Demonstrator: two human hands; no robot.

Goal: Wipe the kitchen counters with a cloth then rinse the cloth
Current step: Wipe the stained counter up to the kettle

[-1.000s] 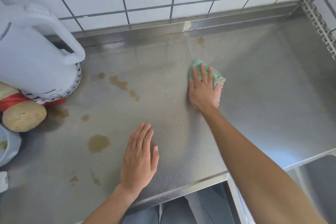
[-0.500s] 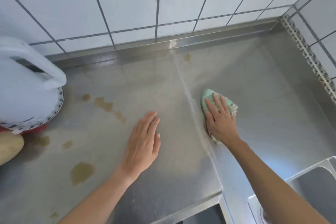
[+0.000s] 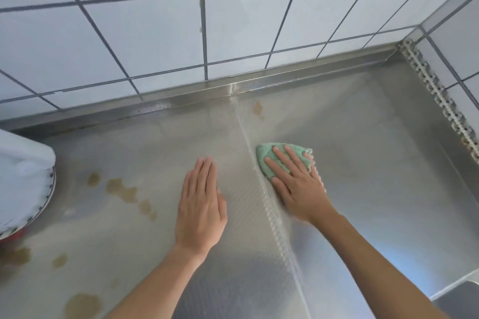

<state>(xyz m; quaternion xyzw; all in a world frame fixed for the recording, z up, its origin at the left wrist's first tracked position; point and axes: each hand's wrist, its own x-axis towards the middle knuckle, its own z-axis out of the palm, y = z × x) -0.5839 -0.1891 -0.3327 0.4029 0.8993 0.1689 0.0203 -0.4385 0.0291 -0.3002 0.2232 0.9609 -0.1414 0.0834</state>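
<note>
green cloth (image 3: 269,160), dimpled grey steel counter (image 3: 375,163), brown stains (image 3: 121,190), white tiles (image 3: 155,33)

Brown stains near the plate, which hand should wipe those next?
Probably the right hand: it already presses the green cloth flat. The left hand lies nearer the stains but rests bare on the counter.

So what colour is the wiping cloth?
Green cloth, seen best in the head view.

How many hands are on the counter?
2. The left hand lies flat on the bare steel counter; the right hand presses the green cloth beside it. None seem hidden.
</note>
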